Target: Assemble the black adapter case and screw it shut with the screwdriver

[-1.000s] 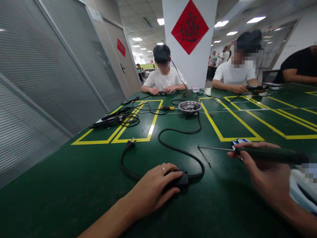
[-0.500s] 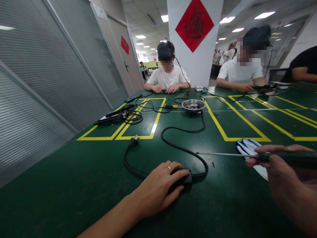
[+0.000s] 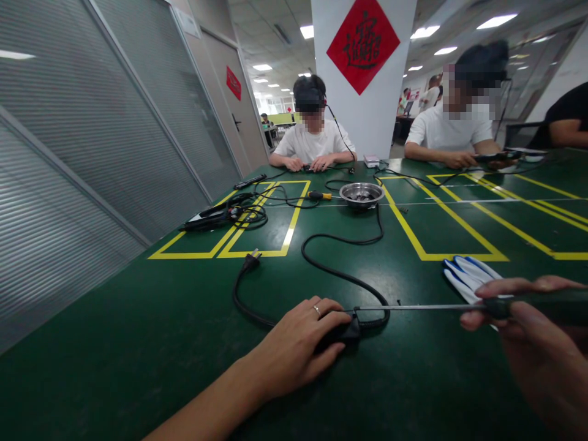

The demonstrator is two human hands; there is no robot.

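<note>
My left hand (image 3: pixel 305 346) is closed over a small black box (image 3: pixel 351 331) on the table, a cord running out of each end. One cord (image 3: pixel 239 297) ends in a two-prong plug (image 3: pixel 252 260); the other winds back toward a metal bowl (image 3: pixel 362 195). A screwdriver (image 3: pixel 422 307) with a long shaft and dark handle is gripped by my right hand (image 3: pixel 528 312). Its shaft lies level, pointing left, and a small dark screw appears to sit at the tip, just above the box. Whether tip or screw touches the box I cannot tell.
A white and blue glove (image 3: pixel 462 275) lies under my right hand's side. A dark screw (image 3: pixel 399 302) rests behind the shaft. Farther off are a yellow-handled screwdriver (image 3: pixel 320 195), bundled black cables (image 3: pixel 248 214) and yellow tape outlines (image 3: pixel 463 256). Two people sit across the table.
The screwdriver has come down and slightly left, so its tip is now over the box's right end. My left hand stays on the box.
</note>
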